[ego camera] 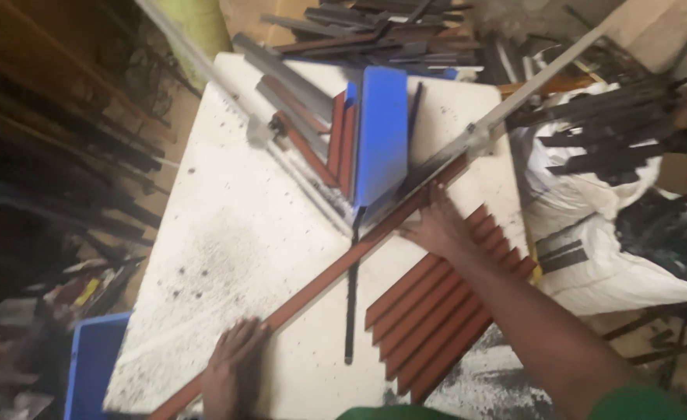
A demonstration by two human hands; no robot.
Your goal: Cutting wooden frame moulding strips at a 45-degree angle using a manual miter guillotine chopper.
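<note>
A long reddish-brown strip lies diagonally across the white speckled table. My left hand presses on its near end at the table's front edge. My right hand rests flat, fingers spread, on the far part of the strip, just above a row of several reddish-brown strips laid side by side at the right. A thin black strip lies under the long strip, pointing toward me. Neither hand closes around anything.
A blue panel and red and grey strips lie at the table's far side between two light metal rails. White sacks of dark offcuts stand at right. A blue bin sits at lower left.
</note>
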